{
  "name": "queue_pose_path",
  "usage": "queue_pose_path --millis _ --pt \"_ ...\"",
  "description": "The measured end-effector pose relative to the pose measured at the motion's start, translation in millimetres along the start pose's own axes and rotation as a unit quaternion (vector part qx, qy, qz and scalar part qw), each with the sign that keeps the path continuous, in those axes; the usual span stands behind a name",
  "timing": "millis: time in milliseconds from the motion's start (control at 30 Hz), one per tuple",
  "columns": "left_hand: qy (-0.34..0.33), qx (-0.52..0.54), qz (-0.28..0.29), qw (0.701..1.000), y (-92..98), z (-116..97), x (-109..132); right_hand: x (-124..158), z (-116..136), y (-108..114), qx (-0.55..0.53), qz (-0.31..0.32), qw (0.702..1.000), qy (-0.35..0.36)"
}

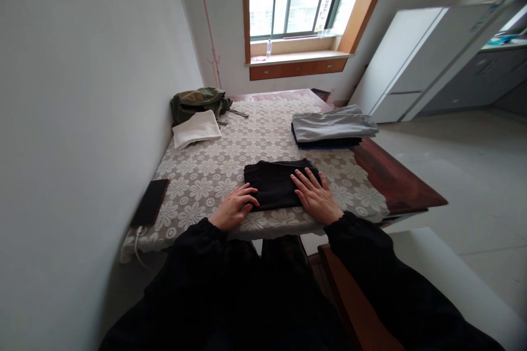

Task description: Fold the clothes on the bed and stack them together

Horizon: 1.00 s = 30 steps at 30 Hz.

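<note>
A folded black cloth (276, 184) lies flat near the front edge of the table, on a floral lace tablecloth (263, 131). My right hand (316, 196) rests on its right side with the fingers spread. At the left edge of the cloth is my left hand (235, 205), its fingers apart and curved, the fingertips touching the fabric. Behind and to the right sits a stack with folded grey cloth (333, 123) on top and dark cloth (329, 143) beneath.
A phone (151, 203) with a white cable (136, 244) lies at the front left, by the wall. Farther back are a folded white cloth (197, 128) and a green backpack (197, 101). Bare dark red wood (395, 178) shows at the table's right corner.
</note>
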<state>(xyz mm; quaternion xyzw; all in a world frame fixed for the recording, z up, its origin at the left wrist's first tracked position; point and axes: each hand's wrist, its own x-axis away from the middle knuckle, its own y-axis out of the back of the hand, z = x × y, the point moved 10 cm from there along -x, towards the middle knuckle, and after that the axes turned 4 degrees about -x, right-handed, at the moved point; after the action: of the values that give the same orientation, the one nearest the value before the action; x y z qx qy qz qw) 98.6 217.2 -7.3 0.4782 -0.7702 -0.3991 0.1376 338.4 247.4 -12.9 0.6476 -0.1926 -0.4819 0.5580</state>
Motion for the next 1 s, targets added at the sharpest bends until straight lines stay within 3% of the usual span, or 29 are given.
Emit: queue_pose_path --millis 200,400,600,833,1000 --pt "0.003 0.025 -0.023 0.999 0.7 2 0 18 -41 -2 0.007 0.008 0.998 -0.065" --pt "0.081 -0.005 -0.098 0.992 19.7 23 8 18 -44 -7 -0.036 0.008 0.995 -0.093" --pt "0.183 -0.113 -0.086 0.973 27.7 46 -3 18 -44 -4 -0.043 0.000 0.994 -0.104" --pt "0.225 0.103 -0.129 0.960 27.6 63 -41 19 -43 -1 -0.056 -0.004 0.994 -0.096" --pt "0.258 0.197 -0.093 0.941 18.5 69 -54 20 -41 2 -0.067 0.000 0.993 -0.095"
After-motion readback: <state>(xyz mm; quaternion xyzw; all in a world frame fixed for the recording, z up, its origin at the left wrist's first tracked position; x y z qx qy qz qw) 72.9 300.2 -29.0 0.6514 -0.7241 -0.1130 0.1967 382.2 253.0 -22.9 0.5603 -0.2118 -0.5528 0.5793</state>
